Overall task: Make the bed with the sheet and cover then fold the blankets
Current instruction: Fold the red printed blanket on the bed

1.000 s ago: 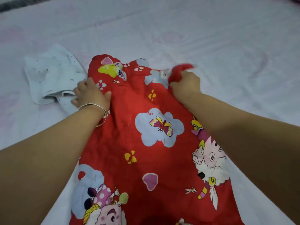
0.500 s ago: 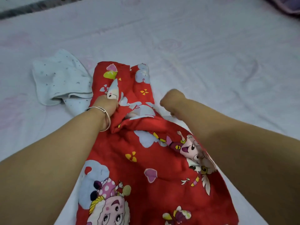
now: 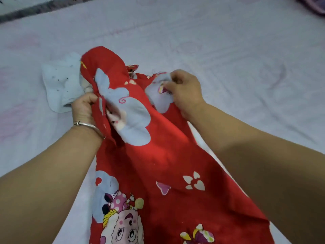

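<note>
A red blanket printed with cartoon sheep, clouds and hearts lies along the bed in front of me. Its far end is lifted and folded over into a hump. My left hand, with a silver bangle on the wrist, grips the left edge of that raised fold. My right hand pinches the blanket's far right corner, at a pale cloud print. Both forearms reach in from the bottom of the head view.
A small pale blue spotted cloth lies crumpled just left of the blanket, partly behind the fold. The pale pink sheet covers the bed all around. A dark strip marks the bed's far edge. A purple item shows at top right.
The far end of the red blanket has been pulled up and folded over. My right hand moved right and took hold of the far corner; my left hand shifted along the left edge.
</note>
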### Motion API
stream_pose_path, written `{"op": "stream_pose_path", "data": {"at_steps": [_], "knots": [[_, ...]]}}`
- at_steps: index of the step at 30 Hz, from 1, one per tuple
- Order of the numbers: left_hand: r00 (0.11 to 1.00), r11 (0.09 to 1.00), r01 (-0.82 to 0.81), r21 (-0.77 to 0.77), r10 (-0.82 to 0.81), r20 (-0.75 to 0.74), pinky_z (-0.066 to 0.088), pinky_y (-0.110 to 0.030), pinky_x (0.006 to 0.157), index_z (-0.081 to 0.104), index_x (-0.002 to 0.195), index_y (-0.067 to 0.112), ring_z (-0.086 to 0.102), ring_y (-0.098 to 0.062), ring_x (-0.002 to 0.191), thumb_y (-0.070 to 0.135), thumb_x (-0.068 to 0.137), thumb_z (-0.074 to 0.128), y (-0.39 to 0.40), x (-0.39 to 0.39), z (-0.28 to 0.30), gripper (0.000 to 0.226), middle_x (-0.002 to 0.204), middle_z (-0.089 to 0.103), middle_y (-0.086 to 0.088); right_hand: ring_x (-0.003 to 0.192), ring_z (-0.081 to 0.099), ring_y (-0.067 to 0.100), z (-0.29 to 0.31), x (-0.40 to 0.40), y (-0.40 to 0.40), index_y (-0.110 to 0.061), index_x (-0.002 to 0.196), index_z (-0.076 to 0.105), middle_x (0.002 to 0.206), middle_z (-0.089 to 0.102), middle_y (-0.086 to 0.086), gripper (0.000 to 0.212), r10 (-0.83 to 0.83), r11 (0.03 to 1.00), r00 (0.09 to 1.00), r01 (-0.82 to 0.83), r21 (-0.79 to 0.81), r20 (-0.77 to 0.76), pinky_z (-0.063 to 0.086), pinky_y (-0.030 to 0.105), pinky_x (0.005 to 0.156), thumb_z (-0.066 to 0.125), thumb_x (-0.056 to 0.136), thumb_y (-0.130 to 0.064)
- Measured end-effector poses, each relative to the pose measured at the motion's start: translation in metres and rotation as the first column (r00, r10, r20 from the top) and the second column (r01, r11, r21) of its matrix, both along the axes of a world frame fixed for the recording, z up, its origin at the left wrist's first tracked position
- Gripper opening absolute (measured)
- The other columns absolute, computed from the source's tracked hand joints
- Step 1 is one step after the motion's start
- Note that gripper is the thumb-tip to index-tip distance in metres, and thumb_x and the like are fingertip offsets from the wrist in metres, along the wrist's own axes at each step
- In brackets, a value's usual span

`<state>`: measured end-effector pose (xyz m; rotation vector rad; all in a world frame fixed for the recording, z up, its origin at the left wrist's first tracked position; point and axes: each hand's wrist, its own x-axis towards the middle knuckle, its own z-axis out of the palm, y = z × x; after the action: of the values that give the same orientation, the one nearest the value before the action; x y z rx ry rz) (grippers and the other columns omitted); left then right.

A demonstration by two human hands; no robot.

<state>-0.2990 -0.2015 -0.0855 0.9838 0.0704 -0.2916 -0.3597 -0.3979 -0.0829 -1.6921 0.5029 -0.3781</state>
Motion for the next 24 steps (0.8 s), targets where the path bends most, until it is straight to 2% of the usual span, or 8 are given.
{"op": "stream_pose_path", "data": {"at_steps": [4, 7, 11, 14, 17, 19, 21, 24], "knots": [[0.989, 1.000, 0.002, -0.008, -0.001, 0.150, 0.056, -0.017, 0.063, 0.059, 0.084, 0.008, 0.069, -0.008, 0.064, 0.022, 0.020, 0.082, -0.007, 0.005, 0.014, 0.070, 0.065, 0.070, 0.004, 0.094, 0.062, 0.022, -0.006, -0.013, -0.030, -0.011, 0.075, 0.058, 0.086, 0.063, 0.014, 0.010, -0.150, 0.935, 0.917, 0.010, -0.354, -0.370, 0.041, 0.027, 0.069, 0.060, 0.084, -0.009], [0.998, 0.998, 0.056, 0.025, -0.056, 0.013, 0.054, -0.024, 0.081, 0.056, 0.088, 0.016, 0.063, -0.016, 0.075, 0.006, 0.038, 0.059, -0.003, 0.005, 0.012, 0.051, 0.075, 0.062, 0.001, 0.095, 0.060, 0.034, -0.019, -0.026, -0.034, -0.007, 0.061, 0.042, 0.065, 0.043, 0.009, 0.032, -0.009, 0.952, 0.747, -0.197, -0.234, -0.665, 0.038, 0.025, 0.058, 0.051, 0.091, -0.008], [0.990, 0.993, 0.037, 0.112, -0.021, -0.140, 0.041, -0.037, 0.108, 0.061, 0.084, 0.010, 0.055, -0.026, 0.105, 0.002, 0.059, 0.053, -0.016, -0.005, 0.011, 0.028, 0.090, 0.058, -0.006, 0.056, 0.045, 0.018, -0.023, -0.026, -0.039, -0.011, 0.061, 0.049, 0.063, 0.046, 0.003, 0.025, -0.007, 1.000, 0.850, 0.007, -0.001, -0.527, 0.039, 0.024, 0.049, 0.056, 0.086, -0.007], [0.997, 0.998, 0.025, 0.057, -0.021, -0.074, 0.059, -0.031, 0.078, 0.063, 0.097, 0.007, 0.069, -0.024, 0.085, 0.015, 0.094, 0.042, -0.044, -0.009, 0.036, 0.023, 0.080, 0.067, -0.010, 0.085, 0.059, 0.029, -0.020, -0.019, -0.039, -0.005, 0.090, 0.065, 0.085, 0.059, 0.011, 0.013, -0.073, 0.984, 0.890, -0.009, -0.179, -0.450, 0.054, 0.040, 0.083, 0.054, 0.085, -0.006], [0.943, 0.937, 0.331, 0.110, -0.333, -0.005, 0.059, -0.027, 0.068, 0.075, 0.073, 0.014, 0.072, -0.014, 0.072, 0.045, 0.099, 0.025, -0.076, -0.014, 0.062, 0.065, 0.074, 0.074, -0.002, 0.098, 0.058, 0.031, -0.008, -0.015, -0.035, -0.001, 0.099, 0.065, 0.095, 0.063, 0.015, 0.031, -0.034, 0.988, 0.925, -0.027, -0.154, -0.378, 0.047, 0.039, 0.095, 0.053, 0.092, -0.028], [0.892, 0.767, 0.379, 0.518, -0.451, 0.015, 0.053, -0.025, 0.084, 0.074, 0.084, 0.021, 0.066, -0.010, 0.088, 0.043, 0.096, 0.040, -0.080, -0.009, 0.046, 0.043, 0.090, 0.071, 0.006, 0.091, 0.053, 0.025, 0.002, -0.016, -0.035, -0.009, 0.090, 0.062, 0.087, 0.057, 0.006, 0.036, -0.011, 0.986, 0.963, 0.056, 0.159, -0.268, 0.044, 0.037, 0.088, 0.047, 0.095, -0.041], [0.876, 0.325, 0.098, 0.941, -0.477, 0.073, 0.046, -0.022, 0.095, 0.062, 0.117, 0.016, 0.057, -0.017, 0.108, 0.026, 0.093, 0.055, -0.066, 0.002, 0.016, 0.027, 0.114, 0.062, -0.001, 0.095, 0.058, 0.023, 0.010, -0.020, -0.038, -0.013, 0.103, 0.059, 0.100, 0.060, 0.006, 0.044, 0.084, 0.849, 0.975, 0.037, 0.527, -0.204, 0.047, 0.034, 0.083, 0.046, 0.091, -0.054], [0.887, -0.123, -0.120, 0.985, -0.459, 0.051, 0.028, -0.038, 0.115, 0.036, 0.141, 0.007, 0.034, -0.028, 0.138, 0.034, 0.079, 0.070, -0.042, 0.004, -0.021, 0.076, 0.149, 0.035, -0.014, 0.095, 0.064, 0.026, -0.001, -0.024, -0.033, -0.010, 0.110, 0.064, 0.110, 0.067, 0.012, 0.041, 0.277, 0.819, 0.933, -0.105, 0.564, -0.229, 0.053, 0.041, 0.091, 0.060, 0.086, -0.043]]}}
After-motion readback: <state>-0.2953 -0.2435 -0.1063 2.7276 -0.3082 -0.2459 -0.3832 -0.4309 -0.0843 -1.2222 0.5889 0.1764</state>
